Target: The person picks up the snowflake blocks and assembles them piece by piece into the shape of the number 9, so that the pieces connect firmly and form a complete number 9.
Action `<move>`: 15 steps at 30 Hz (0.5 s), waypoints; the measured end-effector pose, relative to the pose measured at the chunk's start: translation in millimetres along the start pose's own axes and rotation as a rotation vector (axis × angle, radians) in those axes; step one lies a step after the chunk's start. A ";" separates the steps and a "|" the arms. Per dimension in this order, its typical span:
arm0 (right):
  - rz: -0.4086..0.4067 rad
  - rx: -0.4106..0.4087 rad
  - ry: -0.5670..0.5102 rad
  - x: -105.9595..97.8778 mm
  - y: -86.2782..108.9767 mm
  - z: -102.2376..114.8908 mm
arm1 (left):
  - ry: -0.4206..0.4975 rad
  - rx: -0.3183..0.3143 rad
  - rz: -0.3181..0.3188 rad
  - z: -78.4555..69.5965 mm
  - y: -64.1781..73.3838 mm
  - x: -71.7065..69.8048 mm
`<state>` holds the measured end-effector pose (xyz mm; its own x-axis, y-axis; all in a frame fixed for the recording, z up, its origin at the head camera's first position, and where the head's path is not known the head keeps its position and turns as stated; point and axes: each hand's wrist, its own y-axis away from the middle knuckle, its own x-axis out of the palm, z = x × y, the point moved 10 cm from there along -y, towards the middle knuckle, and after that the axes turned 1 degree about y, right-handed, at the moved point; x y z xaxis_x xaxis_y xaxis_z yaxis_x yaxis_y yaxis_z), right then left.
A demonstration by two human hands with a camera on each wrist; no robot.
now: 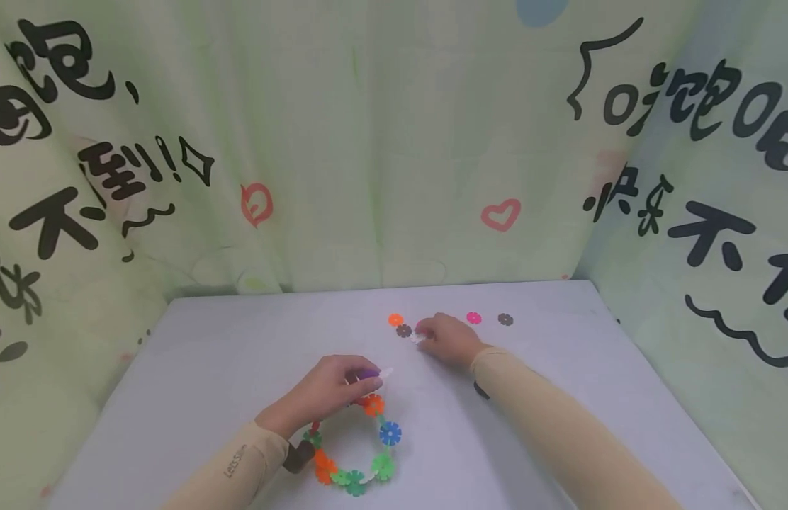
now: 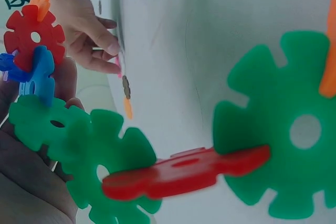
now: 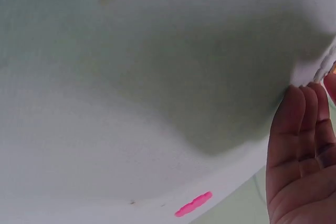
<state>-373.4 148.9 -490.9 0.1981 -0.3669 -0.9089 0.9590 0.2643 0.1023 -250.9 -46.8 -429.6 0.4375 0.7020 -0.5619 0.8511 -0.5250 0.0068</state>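
Observation:
My left hand (image 1: 333, 386) pinches a purple notched disc (image 1: 368, 373) at the upper end of a ring-shaped chain of interlocking plastic discs. A white disc (image 1: 386, 373) sticks out past its fingertips. The chain curves below that hand, with a blue disc (image 1: 390, 433), a light green disc (image 1: 383, 467) and an orange disc (image 1: 324, 467); large green discs (image 2: 304, 129) and a red disc (image 2: 186, 172) show close up in the left wrist view. Toward the back, my right hand (image 1: 448, 340) has thumb and finger on a white disc (image 1: 417, 338) at the tabletop.
Loose discs lie along the back of the white table (image 1: 254, 340): an orange one (image 1: 395, 320), a grey-brown one (image 1: 403, 331), a pink one (image 1: 473, 318) and another grey-brown one (image 1: 505, 319). A printed curtain (image 1: 381, 142) hangs behind and on both sides.

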 end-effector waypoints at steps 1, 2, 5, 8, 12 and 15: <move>-0.004 -0.002 0.011 0.7 -0.3 1.4 | -0.002 -0.002 0.000 0.6 -0.4 0.0; -0.008 -0.006 0.021 1.2 -0.6 2.9 | -0.003 -0.005 0.001 1.4 -0.8 0.1; -0.020 -0.008 0.042 2.0 0.1 6.4 | 0.000 -0.015 0.005 2.8 -1.4 0.4; -0.029 -0.007 0.060 -0.3 3.2 10.1 | 0.012 -0.023 0.009 3.0 -1.5 0.8; -0.031 -0.018 0.045 -5.6 9.2 16.2 | 0.012 -0.026 0.006 3.2 -1.3 0.2; -0.023 -0.021 0.011 -7.6 12.6 17.0 | -0.004 -0.024 0.001 3.9 -1.0 -0.7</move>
<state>-359.4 139.8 -475.8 0.1738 -0.3629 -0.9155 0.9587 0.2748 0.0731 -253.2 -48.6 -432.4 0.4377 0.6994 -0.5651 0.8572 -0.5143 0.0274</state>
